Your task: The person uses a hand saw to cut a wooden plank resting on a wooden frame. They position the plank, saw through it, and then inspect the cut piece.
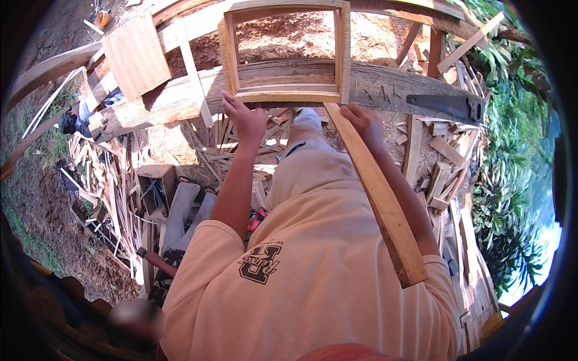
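Head: left fingers (230, 102) by frame (289, 97), right fingers (356, 112) by plank (379, 195)

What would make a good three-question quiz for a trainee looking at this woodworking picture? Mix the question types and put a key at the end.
1. Which tool lies on the thick beam, to the right of the wooden frame?

2. True or false: the left hand is at the near right corner of the frame.

3. Which hand is closer to the long wooden bar that slants across the shirt: (a) left or (b) right?

Key:
1. A handsaw.
2. False; it is at the near left corner.
3. b, the right hand.
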A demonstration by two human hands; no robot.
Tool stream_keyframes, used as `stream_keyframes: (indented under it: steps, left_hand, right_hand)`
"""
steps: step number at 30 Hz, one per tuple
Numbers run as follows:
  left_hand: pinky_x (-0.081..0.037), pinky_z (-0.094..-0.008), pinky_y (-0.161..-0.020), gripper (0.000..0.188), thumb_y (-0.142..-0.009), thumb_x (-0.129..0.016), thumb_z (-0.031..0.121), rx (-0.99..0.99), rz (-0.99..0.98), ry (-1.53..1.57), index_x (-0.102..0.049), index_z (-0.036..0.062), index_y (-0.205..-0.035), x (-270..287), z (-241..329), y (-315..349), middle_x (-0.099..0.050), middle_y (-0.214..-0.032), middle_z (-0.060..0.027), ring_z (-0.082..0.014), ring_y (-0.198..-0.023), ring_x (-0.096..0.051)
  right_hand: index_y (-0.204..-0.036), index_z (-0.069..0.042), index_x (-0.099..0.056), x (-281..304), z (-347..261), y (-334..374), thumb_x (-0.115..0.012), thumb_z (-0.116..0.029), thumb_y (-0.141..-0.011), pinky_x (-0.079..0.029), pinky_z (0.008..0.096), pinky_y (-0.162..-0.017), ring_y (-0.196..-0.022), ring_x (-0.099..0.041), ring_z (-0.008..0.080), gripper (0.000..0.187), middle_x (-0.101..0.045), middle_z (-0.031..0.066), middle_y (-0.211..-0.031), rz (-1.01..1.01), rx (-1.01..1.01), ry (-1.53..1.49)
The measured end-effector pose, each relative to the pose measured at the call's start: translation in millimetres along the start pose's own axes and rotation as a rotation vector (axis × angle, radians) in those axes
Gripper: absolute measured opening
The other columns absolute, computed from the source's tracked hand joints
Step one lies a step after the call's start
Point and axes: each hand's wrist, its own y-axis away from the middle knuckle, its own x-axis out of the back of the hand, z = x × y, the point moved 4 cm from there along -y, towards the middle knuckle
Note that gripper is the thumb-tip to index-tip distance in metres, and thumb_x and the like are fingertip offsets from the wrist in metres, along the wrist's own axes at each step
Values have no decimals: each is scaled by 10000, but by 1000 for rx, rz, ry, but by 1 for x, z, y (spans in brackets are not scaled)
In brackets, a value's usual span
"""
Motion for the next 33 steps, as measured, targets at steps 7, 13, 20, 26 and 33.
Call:
stream_keyframes:
  steps: [7, 13, 20, 26, 33]
  left_hand:
    - [-246, -524, -1272, 1052, -869, -705, 93, 8, 1, 24, 10, -159, -1599, 0, 1, 0, -145, -1620, -401, -532, -1522, -211]
    - [-240, -506, -1277, 1061, -864, -707, 85, 6, 1, 16, 19, -156, -1600, 0, 1, 0, -131, -1625, -401, -528, -1534, -192]
    - [-238, -507, -1270, 1047, -863, -698, 96, 3, 12, 8, 1, -167, -1597, 1, 3, 0, -152, -1625, -384, -514, -1522, -222]
    - [-239, -505, -1272, 1049, -866, -700, 100, 4, 16, -1, 3, -166, -1598, 2, 3, 1, -155, -1625, -381, -514, -1523, -222]
    - [-252, -513, -1269, 1037, -870, -698, 88, -2, 15, 3, -4, -162, -1599, 2, 2, 2, -161, -1620, -383, -519, -1522, -222]
  right_hand:
    - [-1018, -110, -666, -1, 9, 10, -689, -154, -823, -565, 395, -682, -826, -708, 263, 201, -663, 33, -969, -6, -35, -1]
    - [-1043, -118, -680, 4, 26, 19, -694, -151, -824, -576, 400, -697, -853, -722, 271, 222, -686, 25, -1020, -55, -107, -37]
    - [-1052, -132, -687, 8, 30, 22, -695, -157, -830, -580, 392, -699, -870, -729, 262, 223, -691, 7, -1030, -85, -121, 21]
    - [-1032, -127, -685, 12, 30, 20, -694, -157, -831, -580, 383, -698, -873, -728, 260, 203, -688, 12, -1007, -69, -104, 0]
    - [-1017, -127, -673, 13, 24, 18, -685, -148, -839, -574, 397, -697, -864, -722, 270, 179, -676, 19, -985, -58, -85, 8]
